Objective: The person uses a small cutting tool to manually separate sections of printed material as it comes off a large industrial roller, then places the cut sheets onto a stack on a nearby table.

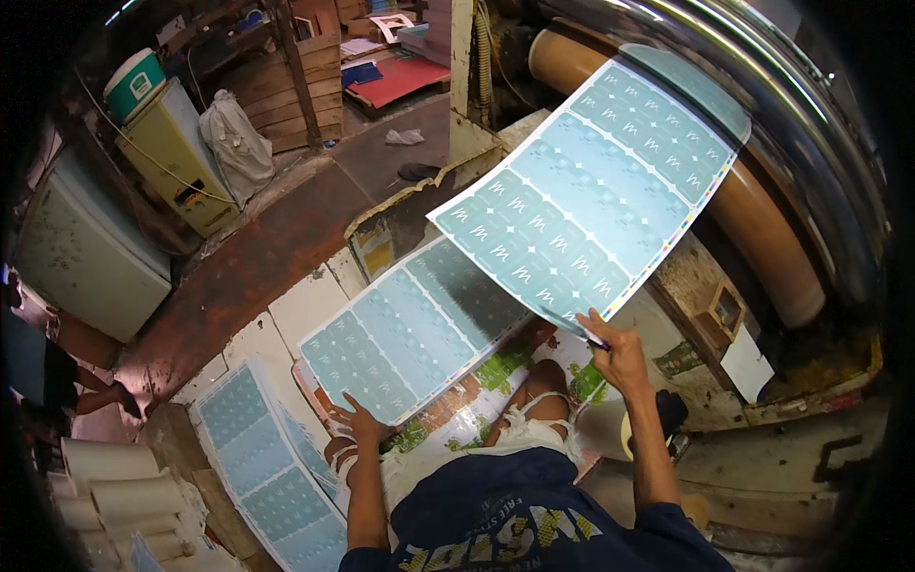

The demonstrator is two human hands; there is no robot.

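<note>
A large printed sheet (591,191) in pale blue and green hangs down from the shiny metal roller (762,57). Its near right corner is at my right hand (620,357), whose fingers are closed on a slim, dark, pen-like stick (575,330) lying along the sheet's edge. Below, a second printed sheet (391,310) of the same pattern lies in front of my lap, partly shaded and covered by the upper one. My left hand (362,422) rests at its near left corner, fingers spread, gripping nothing.
More printed sheets (257,448) lie stacked at my lower left. Beside the metal roller runs a brown roller (762,238). Rolled paper (114,486) is piled lower left, near another person's hand (124,400). A beige cabinet (176,157) with a green-and-white bucket (133,86) stands farther back.
</note>
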